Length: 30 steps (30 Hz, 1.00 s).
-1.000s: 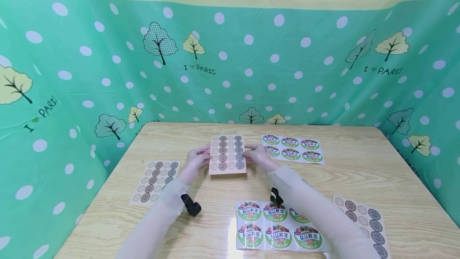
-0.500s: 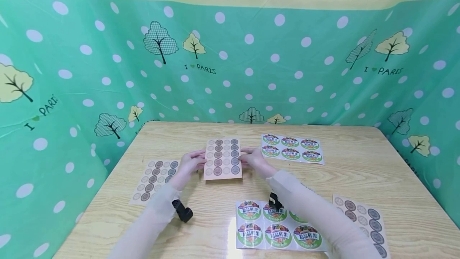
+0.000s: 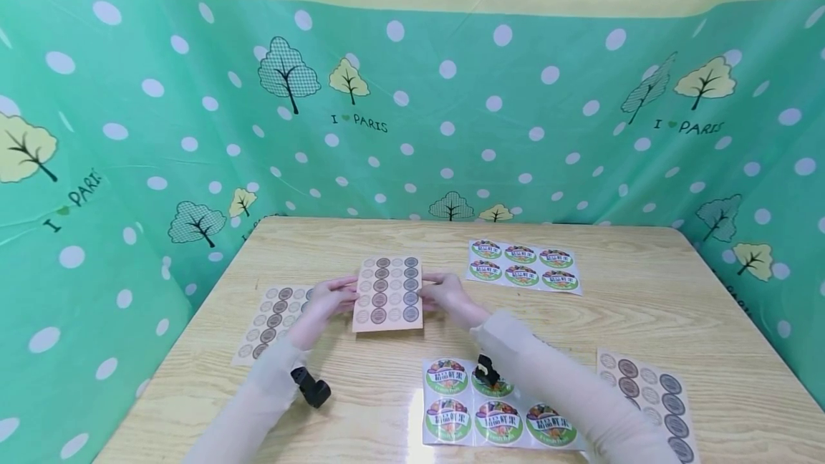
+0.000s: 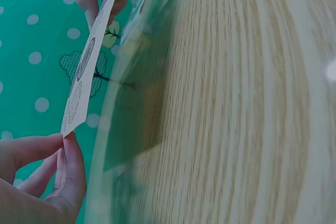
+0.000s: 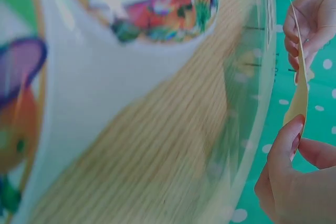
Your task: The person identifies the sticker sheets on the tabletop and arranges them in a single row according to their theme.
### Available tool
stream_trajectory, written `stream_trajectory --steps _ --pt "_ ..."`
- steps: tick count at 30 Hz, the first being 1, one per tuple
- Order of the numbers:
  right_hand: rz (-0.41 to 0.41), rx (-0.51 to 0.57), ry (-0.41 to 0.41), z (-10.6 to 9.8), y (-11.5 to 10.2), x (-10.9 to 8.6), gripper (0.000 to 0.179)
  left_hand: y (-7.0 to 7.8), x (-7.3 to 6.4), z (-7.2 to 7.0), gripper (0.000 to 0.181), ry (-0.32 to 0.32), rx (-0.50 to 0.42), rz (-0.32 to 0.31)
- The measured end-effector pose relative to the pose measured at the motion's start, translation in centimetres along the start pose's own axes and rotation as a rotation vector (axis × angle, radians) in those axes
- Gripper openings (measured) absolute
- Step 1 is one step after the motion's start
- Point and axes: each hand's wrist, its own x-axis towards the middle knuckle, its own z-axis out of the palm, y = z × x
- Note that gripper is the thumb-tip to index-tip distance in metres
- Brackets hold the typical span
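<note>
A tan sticker sheet (image 3: 388, 296) with columns of round brown and grey stickers is held up between both hands, tilted toward the head camera. My left hand (image 3: 326, 302) pinches its left edge between thumb and fingers; the left wrist view shows that pinch at a corner of the sheet (image 4: 81, 87). On the opposite edge, my right hand (image 3: 447, 295) pinches with thumb and fingers, also plain in the right wrist view, where the sheet (image 5: 299, 95) appears edge-on. Its shadow falls on the table in the left wrist view, with a gap beneath the sheet.
Another round-sticker sheet (image 3: 267, 324) lies at left, partly behind the left hand. A glossy fruit-label sheet (image 3: 499, 421) lies in front, partly under the right forearm. A second fruit-label sheet (image 3: 523, 267) is at the back right. One more round-sticker sheet (image 3: 651, 399) lies front right.
Both hands have moved left and slightly nearer the front, carrying the held sticker sheet with them. The sheets on the table have stayed where they were.
</note>
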Motion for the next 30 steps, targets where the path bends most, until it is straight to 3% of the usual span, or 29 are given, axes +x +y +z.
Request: stream_trajectory --steps 6,10,18,30 --pt "-0.002 0.0 -0.015 0.9 0.2 -0.3 0.046 -0.2 -0.4 -1.2 0.044 -0.017 0.034 0.018" --pt "0.011 0.004 -0.014 1.4 0.5 -0.2 0.047 -0.6 -0.3 -2.0 0.045 -0.007 0.065 -0.002" --pt "0.01 0.005 -0.043 2.5 0.8 -0.3 0.048 -0.3 -1.1 -3.1 0.048 -0.022 0.051 -0.005" --pt "0.017 -0.002 -0.062 4.1 1.1 -0.7 0.049 -1.0 -1.6 -4.6 0.047 0.016 0.131 -0.017"
